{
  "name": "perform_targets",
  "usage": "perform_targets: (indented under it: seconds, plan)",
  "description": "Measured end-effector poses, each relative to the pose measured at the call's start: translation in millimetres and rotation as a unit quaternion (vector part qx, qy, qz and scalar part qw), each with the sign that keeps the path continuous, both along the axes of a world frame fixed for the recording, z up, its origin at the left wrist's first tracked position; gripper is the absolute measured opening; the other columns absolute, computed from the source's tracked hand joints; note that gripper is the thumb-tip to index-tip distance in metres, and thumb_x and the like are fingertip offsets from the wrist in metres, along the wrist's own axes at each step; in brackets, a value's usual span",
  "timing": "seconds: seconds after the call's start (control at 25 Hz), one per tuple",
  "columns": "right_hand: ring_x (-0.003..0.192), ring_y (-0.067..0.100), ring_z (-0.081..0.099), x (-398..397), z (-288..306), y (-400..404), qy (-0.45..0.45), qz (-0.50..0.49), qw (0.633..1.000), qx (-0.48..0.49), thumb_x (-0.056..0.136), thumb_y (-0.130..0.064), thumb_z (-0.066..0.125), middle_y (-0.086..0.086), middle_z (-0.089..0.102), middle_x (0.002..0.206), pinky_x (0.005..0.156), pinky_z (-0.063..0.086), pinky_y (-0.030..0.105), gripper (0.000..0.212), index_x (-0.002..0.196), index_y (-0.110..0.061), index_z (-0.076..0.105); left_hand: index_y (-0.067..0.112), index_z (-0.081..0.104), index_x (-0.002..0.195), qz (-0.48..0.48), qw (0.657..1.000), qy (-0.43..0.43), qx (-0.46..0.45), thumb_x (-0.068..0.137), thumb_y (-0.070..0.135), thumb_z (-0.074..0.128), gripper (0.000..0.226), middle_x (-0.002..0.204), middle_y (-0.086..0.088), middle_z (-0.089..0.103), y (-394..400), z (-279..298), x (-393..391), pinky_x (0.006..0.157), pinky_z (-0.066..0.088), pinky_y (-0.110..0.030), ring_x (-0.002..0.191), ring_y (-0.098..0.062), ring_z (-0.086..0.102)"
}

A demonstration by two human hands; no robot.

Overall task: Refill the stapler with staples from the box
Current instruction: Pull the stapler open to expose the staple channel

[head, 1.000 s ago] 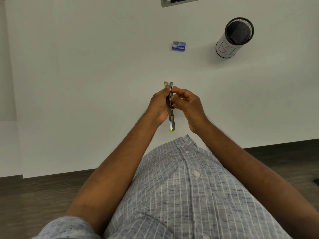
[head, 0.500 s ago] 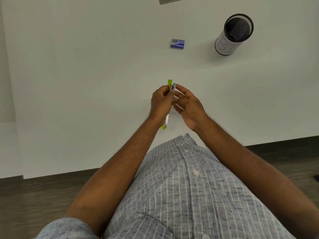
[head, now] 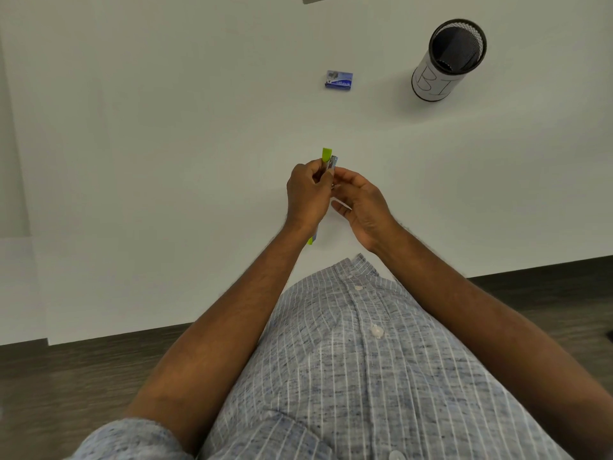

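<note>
The slim lime-green and silver metal stapler stands almost on end in my left hand, its long axis running from the green tip that pokes out above my knuckles down to the green end that shows below my wrist, so it points away from me toward the small blue cardboard box of staples. My left fingers are curled closed around its middle. My right hand is just beside the stapler on its right, fingers loosely bent and half open, the fingertips touching or nearly touching the silver edge; I cannot tell whether they pinch anything. The box lies flat on the white tabletop, well apart from the stapler and straight beyond its upper tip, and both hands are about equally far from it, though my right is the free one, so I judge that hand should make the reach. Further right of the box stands the black mesh pen cup with a white paper wrap. Against a second ago, the stapler has tilted leftward at its lower end and sunk behind my left palm, and my right fingers have loosened from it
</note>
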State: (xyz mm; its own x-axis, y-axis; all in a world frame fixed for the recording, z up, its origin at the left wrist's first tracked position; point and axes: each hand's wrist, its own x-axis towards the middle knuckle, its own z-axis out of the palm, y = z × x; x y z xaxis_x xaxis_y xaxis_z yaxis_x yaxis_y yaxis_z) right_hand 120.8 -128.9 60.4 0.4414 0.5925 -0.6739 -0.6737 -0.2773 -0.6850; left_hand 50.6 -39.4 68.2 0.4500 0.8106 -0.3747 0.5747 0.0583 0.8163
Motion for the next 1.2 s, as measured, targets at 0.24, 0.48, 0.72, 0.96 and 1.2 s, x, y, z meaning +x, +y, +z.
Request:
perform_targets:
  seconds: [0.24,0.48,0.72,0.96,1.2]
  plan:
    - [0.1,0.02,0.066,0,-6,3,0.095,-0.029,0.995,0.008,0.101,-0.006,0.053,0.017,0.07,0.123,0.1,0.051,0.037,0.036,0.136,-0.006,0.06,0.002,0.067,0.08,-0.039,0.997,0.04,0.051,0.095,0.013,0.062,0.019,0.082,-0.018,0.062,-2,-7,1,0.062,0.046,-0.025,0.07,-0.017,0.055]
    - [0.093,0.016,0.065,-5,-11,1,0.127,-0.041,0.991,-0.006,0.102,-0.004,0.05,0.013,0.069,0.117,0.096,0.052,0.033,0.035,0.135,-0.007,0.062,0.008,0.062,0.074,-0.038,0.995,0.08,0.051,0.093,0.013,0.062,0.019,0.084,-0.015,0.062,0,-10,4,0.064,0.046,-0.028,0.07,-0.017,0.053]
    - [0.074,0.006,0.069,-8,-11,2,0.117,-0.024,0.993,-0.021,0.099,-0.006,0.058,0.0,0.076,0.094,0.073,0.055,0.022,0.031,0.127,-0.014,0.068,0.008,0.07,0.076,0.044,0.997,0.046,-0.049,0.092,0.017,0.062,0.02,0.064,0.0,0.064,6,-17,0,0.066,0.056,-0.037,0.062,-0.018,0.059]
    - [0.087,0.012,0.069,-13,-10,2,0.097,-0.014,0.995,-0.023,0.099,-0.004,0.058,0.001,0.076,0.1,0.078,0.056,0.024,0.031,0.126,-0.015,0.068,0.0,0.071,0.083,0.098,0.988,0.022,-0.115,0.094,0.02,0.063,0.025,0.068,-0.01,0.063,7,-23,-4,0.067,0.055,-0.041,0.066,-0.019,0.057]
    - [0.092,0.012,0.071,-12,-10,2,0.106,-0.034,0.994,-0.014,0.098,0.0,0.058,0.007,0.074,0.123,0.081,0.055,0.026,0.04,0.134,-0.014,0.062,0.007,0.073,0.088,0.042,0.999,0.024,-0.017,0.096,0.021,0.063,0.019,0.077,-0.012,0.07,2,-21,-5,0.07,0.056,-0.037,0.069,-0.015,0.06]
